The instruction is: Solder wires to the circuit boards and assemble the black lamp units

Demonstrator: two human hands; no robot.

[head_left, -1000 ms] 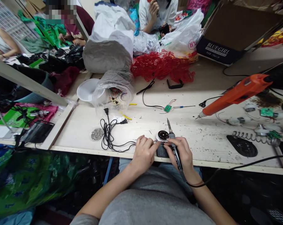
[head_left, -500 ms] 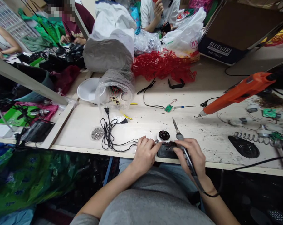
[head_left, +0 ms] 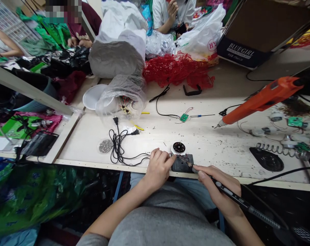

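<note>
My right hand (head_left: 218,188) is closed around a soldering iron (head_left: 229,192), whose tip points left over a black plastic housing (head_left: 182,164) at the table's front edge. Against the left side of that housing lies my left hand (head_left: 160,167), fingers bent and pressed together near its upper left corner. Whether those fingers pinch a wire or the housing itself is hidden. A round black dial on a white disc (head_left: 178,147) sits just behind the housing. Thin wires show between the dial and the housing. A black power cord (head_left: 120,147) runs to my left hand.
A round dish of metal bits (head_left: 105,146) stands left of the cord. An orange electric screwdriver (head_left: 259,100) hangs at the right. Behind are a green circuit board (head_left: 184,117), a small screwdriver (head_left: 202,116) and red netting (head_left: 180,70). Co-workers sit across the table.
The soldering iron has swung from pointing up and away to pointing down-left at the housing. My right hand has shifted right and let the housing's right side go. My left hand stays put.
</note>
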